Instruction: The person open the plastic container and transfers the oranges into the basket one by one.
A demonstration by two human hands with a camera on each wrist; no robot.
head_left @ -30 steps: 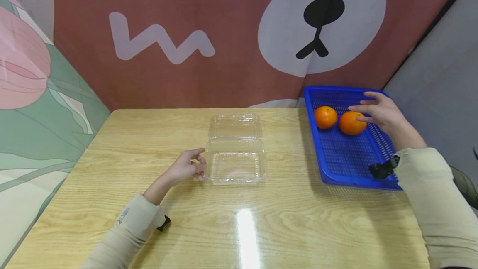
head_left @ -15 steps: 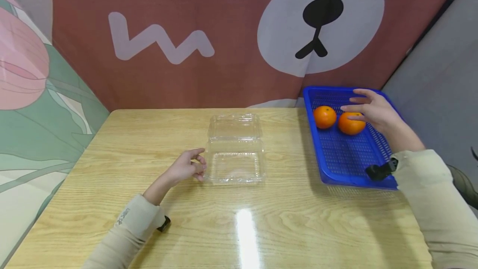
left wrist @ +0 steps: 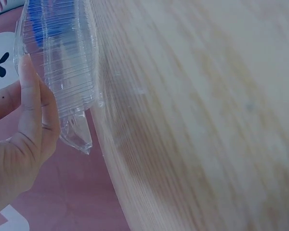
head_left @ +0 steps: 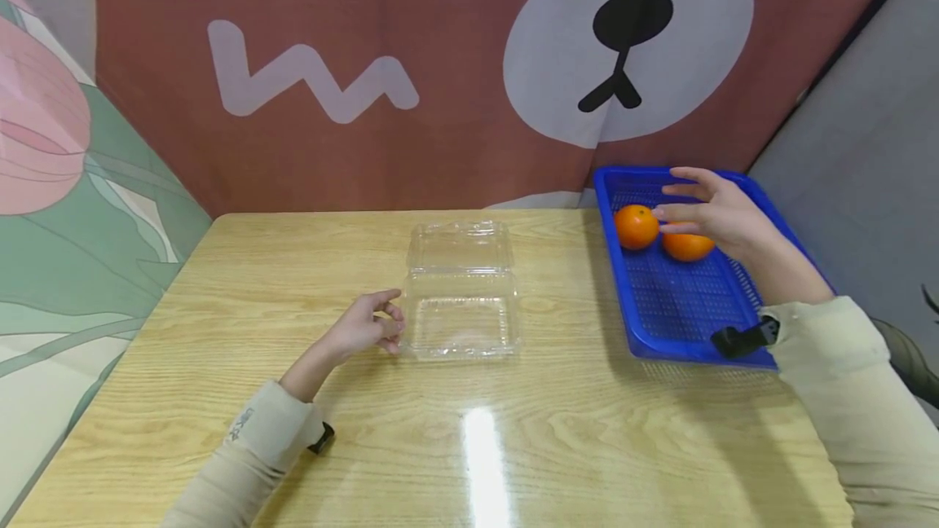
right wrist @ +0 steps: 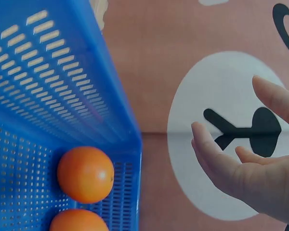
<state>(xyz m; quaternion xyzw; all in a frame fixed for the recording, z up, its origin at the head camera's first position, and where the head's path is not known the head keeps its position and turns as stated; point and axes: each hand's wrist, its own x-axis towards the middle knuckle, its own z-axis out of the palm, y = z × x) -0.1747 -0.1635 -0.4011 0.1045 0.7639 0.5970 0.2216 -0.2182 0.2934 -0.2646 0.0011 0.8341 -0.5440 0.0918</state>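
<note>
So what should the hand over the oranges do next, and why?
Probably lower and close the fingers round one orange. The right hand hovers open above the two oranges in the blue basket, holding nothing, while the left hand rests against the open clear box, which looks empty.

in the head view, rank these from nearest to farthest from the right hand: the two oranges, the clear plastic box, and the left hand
1. Right orange, in the blue basket, just under the right hand.
2. Left orange, beside it, near the fingertips; nearly a tie.
3. Clear plastic box, mid-table.
4. Left hand, at the box's left edge.
</note>
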